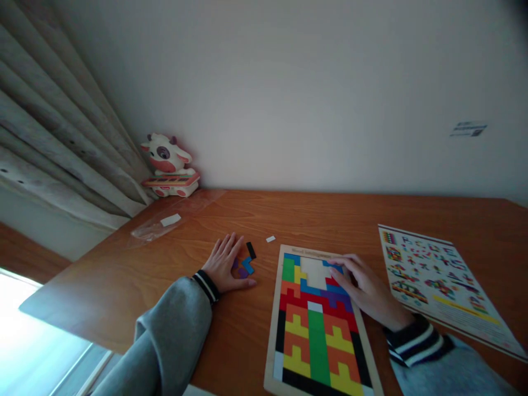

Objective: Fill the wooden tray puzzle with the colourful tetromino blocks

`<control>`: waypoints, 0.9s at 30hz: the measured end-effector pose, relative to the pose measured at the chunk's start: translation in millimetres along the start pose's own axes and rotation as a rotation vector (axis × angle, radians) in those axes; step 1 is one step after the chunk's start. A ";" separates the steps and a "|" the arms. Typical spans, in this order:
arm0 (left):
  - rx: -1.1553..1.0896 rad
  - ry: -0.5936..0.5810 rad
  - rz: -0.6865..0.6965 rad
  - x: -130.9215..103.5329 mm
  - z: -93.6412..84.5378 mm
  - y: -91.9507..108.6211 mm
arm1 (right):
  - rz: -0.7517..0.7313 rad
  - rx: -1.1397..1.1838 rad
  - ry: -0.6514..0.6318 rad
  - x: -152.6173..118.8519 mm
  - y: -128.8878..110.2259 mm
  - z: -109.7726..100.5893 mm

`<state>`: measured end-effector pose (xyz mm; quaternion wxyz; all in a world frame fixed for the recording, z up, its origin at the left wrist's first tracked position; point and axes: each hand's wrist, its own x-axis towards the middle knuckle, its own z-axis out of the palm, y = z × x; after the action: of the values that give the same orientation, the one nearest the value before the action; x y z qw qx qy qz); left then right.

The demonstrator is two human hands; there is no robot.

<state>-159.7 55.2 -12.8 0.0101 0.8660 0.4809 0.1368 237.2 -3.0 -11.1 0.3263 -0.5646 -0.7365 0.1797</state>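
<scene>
A wooden tray [270, 352] filled mostly with coloured block pieces lies on the table, with a bare pale gap [314, 273] near its top. My right hand [363, 286] rests over the tray's upper right, thumb and fingertips close to blue and red pieces; whether it grips one is hidden. My left hand [226, 265] lies flat on the table left of the tray, fingers spread. Just beside it are a black piece [251, 250], a blue piece [248, 265] and purple pieces [243, 273], one partly behind the fingers.
A printed sheet [441, 280] lies at the right. Behind my left hand are a clear plastic bag [148, 231] with a white label and a cow toy [171, 165] by the curtain [53, 121]. A small white scrap [270, 239] sits above the tray.
</scene>
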 end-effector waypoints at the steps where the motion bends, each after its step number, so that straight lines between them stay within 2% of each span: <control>1: -0.013 -0.010 0.016 5.8 1.0 4.6 | -0.005 -0.004 0.002 0.0 -0.9 -0.2; 5: -0.090 -0.023 0.095 33.3 4.6 27.1 | 0.000 -0.025 -0.005 -0.1 -3.0 -0.5; 9: -0.235 0.069 0.082 56.9 13.5 49.0 | 0.002 -0.041 -0.002 0.2 -2.1 0.2; 11: -0.346 0.132 0.084 62.9 16.3 53.6 | -0.001 -0.038 0.004 0.4 -0.9 0.4; 15: -0.506 0.182 0.210 59.7 9.3 40.0 | 0.000 -0.024 0.005 -0.1 1.5 -0.1; 17: -0.483 0.143 0.279 53.6 1.2 25.1 | 0.006 -0.016 0.002 -0.6 1.8 -0.9; 21: -0.396 0.089 0.328 45.4 -10.9 1.3 | 0.013 -0.009 -0.012 -1.5 0.4 -2.8; 27: -0.308 0.112 0.380 47.6 -7.9 -2.0 | 0.026 0.017 -0.020 -1.0 -0.6 -3.6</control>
<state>-139.5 95.1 5.3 0.0893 0.9202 0.2826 0.2556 239.4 -4.5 -8.4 0.3213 -0.5694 -0.7308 0.1961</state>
